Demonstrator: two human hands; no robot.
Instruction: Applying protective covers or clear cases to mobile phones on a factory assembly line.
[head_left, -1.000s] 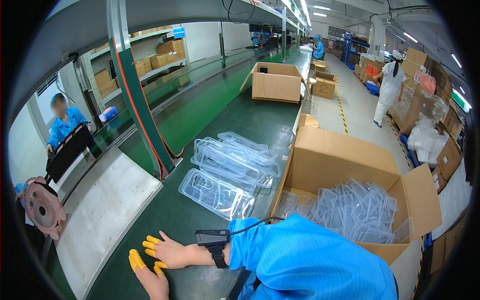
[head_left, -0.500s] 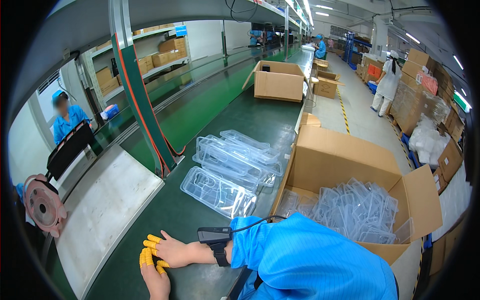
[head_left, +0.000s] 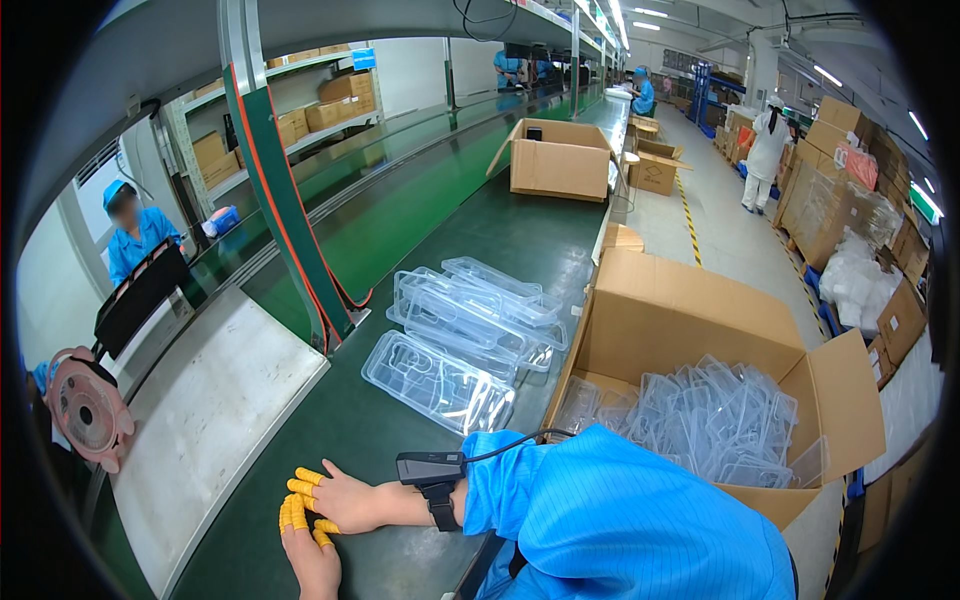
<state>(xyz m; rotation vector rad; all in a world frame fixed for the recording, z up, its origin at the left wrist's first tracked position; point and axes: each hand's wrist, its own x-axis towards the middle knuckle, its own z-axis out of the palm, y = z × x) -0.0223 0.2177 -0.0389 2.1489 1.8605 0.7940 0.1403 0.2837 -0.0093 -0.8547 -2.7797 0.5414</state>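
My right hand (head_left: pixel 347 502) lies low over the green bench (head_left: pixel 245 535), with yellow covers on its fingertips and a dark device strapped at the wrist. Close against it is my left hand (head_left: pixel 310 562), which has the same yellow covers. The fingers of both hands are bent and meet. A small dark patch shows between them, and I cannot make out whether it is a thing or a shadow. Beyond the hands, a clear plastic case (head_left: pixel 438 382) lies apart from my fingers. Several more clear cases (head_left: pixel 480 310) are piled just behind it.
At right stands an open carton (head_left: pixel 690 300) full of clear plastic pieces (head_left: pixel 700 420). Another open carton (head_left: pixel 560 165) sits farther along the bench. A green post (head_left: pixel 275 180) rises beside a white board (head_left: pixel 215 400). A pink fan (head_left: pixel 88 410) and a co-worker (head_left: pixel 142 235) are at left.
My hands and the clear cases stay where they were. In the aisle at the far right, the person in white has shifted a little left and changed stance.
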